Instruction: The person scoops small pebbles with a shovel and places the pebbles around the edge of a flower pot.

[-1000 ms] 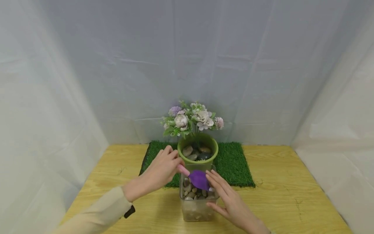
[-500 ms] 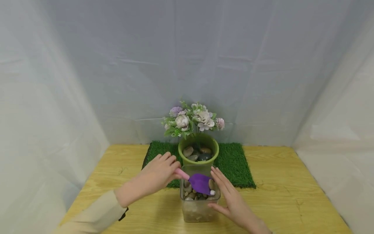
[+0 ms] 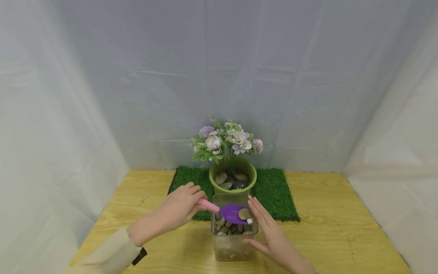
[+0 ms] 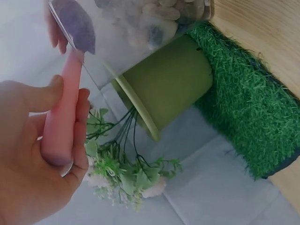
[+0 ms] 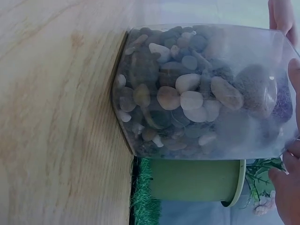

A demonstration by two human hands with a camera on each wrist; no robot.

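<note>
My left hand [image 3: 181,207] grips the pink handle of a small toy shovel [image 3: 230,214] from the left. Its purple blade is over the clear plastic container [image 3: 234,247] and bears a brown stone [image 3: 244,214] and a small white piece [image 3: 249,221] near its tip. In the left wrist view, thumb and fingers curl round the pink handle [image 4: 65,103]. My right hand [image 3: 273,236] has its fingers straight along the container's right rim, thumb at the near side. Mixed pebbles [image 5: 187,93] fill much of the container.
Right behind the container stands a green flowerpot [image 3: 251,182] with large stones and artificial flowers [image 3: 226,140]. It rests on a green turf mat [image 3: 273,198] on the wooden table [image 3: 325,236]. Pale sheeting [image 3: 219,68] hangs at the back and sides.
My left hand has drawn left and down, and the shovel has levelled out. The brown stone, hidden at first, now lies on the blade. My right hand has hardly moved.
</note>
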